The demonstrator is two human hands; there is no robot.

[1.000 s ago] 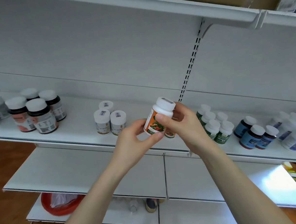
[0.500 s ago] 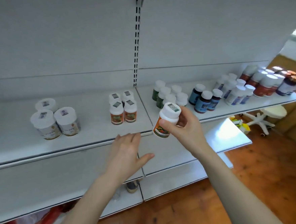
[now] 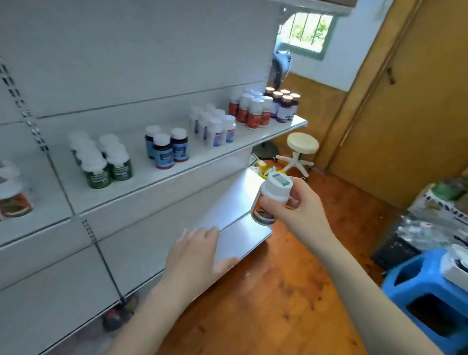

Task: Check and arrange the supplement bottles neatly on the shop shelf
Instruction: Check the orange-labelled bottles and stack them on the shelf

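My right hand [image 3: 299, 211] grips a white-capped supplement bottle with an orange label [image 3: 270, 199], held tilted in the air off the right end of the shelves. My left hand [image 3: 196, 252] hovers open, fingers straight, in front of the lower shelf [image 3: 229, 202], holding nothing. On the white upper shelf [image 3: 149, 177] stand groups of bottles: orange-label ones [image 3: 10, 198] at far left, green-label ones [image 3: 101, 164], dark blue-label ones [image 3: 167, 148], white ones [image 3: 215, 126], red-label ones [image 3: 250, 112] and purple ones [image 3: 284, 104] at the right end.
A white stool [image 3: 300, 150] stands past the shelf end on the wooden floor [image 3: 263, 300]. A blue plastic stool [image 3: 432, 299] and boxes with goods [image 3: 451, 217] sit at the right. A wooden door [image 3: 415, 95] fills the right background.
My view has swung to the right, toward the shelf end and the door. My left hand let go of the bottle a second ago; my right hand carries it rightward, away from the orange-label group.
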